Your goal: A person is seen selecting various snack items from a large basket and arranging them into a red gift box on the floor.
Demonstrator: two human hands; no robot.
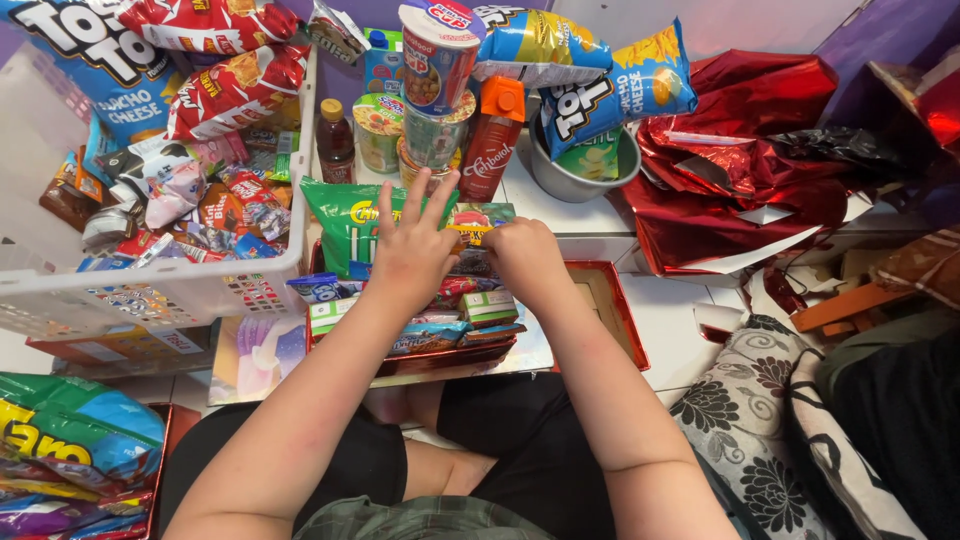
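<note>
The left hand (412, 250) rests with fingers spread on a green snack bag (345, 222). The right hand (523, 258) pinches a small packet (478, 222) over the red tray (625, 315) of snacks.

Single head-worn view, looking steeply down from above the seated person's lap, facing forward toward twelve o'clock, close to both forearms, white basket (60, 290) at ten o'clock, red foil wrap (740, 180) at two o'clock

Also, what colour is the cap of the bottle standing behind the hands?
The cap is orange, on a red bottle. The head view shows it clearly.
</note>
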